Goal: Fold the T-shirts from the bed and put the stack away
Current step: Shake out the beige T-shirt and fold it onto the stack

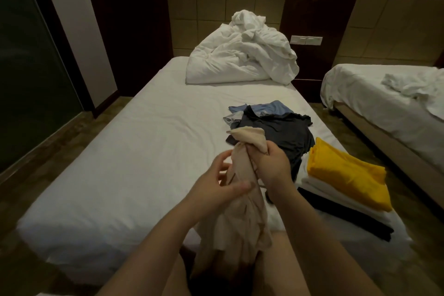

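We've got the beige tee [240,218] bunched above the bed [144,151] edge: R hand [269,163] fisted round its top, L hand [216,182] pinching it lower w/ thumb. Folded stack [346,175] sits to the right.

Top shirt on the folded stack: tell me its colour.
The top shirt is yellow, shown best in the head view.

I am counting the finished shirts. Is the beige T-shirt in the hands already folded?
Not folded: the beige T-shirt hangs bunched, gripped by the right hand and pinched by the left hand.
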